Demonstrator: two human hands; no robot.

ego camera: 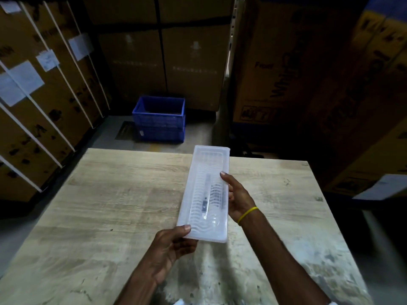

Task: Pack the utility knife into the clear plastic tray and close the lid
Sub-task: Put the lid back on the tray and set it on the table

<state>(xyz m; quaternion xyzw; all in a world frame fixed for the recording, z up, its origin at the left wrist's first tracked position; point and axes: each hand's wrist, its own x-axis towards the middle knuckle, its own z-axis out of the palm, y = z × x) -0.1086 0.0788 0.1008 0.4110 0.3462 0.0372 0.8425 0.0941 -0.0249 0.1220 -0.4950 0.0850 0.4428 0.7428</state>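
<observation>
Dimly lit overall; brightest on the wooden table [105,194], murky among the cardboard boxes [286,62]. Bowed at the wide-angle edges, softly blurred throughout.

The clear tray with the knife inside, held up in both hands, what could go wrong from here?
1. The clear tray is held only at its edges, left hand at the near corner, right hand on the side; it could flex or slip.
2. Whether the lid is latched cannot be told; tilting might drop the utility knife onto the table.

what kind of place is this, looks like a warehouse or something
Most likely a warehouse or stockroom. Tall strapped cardboard cartons with paper labels stand all around, a blue plastic crate sits on the bare floor, and the work is done at a plain wooden table.
</observation>
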